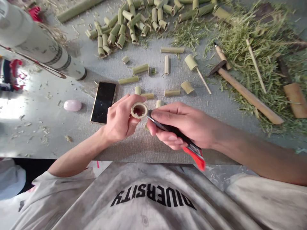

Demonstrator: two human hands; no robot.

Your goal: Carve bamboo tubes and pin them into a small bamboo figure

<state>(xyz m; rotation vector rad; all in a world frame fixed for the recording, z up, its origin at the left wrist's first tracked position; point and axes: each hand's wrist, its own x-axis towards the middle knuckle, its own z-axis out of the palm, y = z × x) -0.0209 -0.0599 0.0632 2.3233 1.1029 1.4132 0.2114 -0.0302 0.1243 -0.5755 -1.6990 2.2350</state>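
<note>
My left hand [121, 117] grips a short hollow bamboo piece [131, 111], its open end turned up toward me. In my right hand [178, 124] is a utility knife [176, 132] with a black and red handle. Its tip is at the right side of the tube's rim; I cannot tell whether it touches. Several cut bamboo pieces [172, 92] lie on the table just beyond my hands. A black phone [103, 102] rests beside my left hand.
A wooden-handled hammer [250, 95] and a chisel-like tool [295, 99] lie on green shavings [230, 30] at right. Many bamboo pieces [115, 30] are heaped at the back. A large white cylinder [48, 48] and a pink oval object [72, 105] are at left.
</note>
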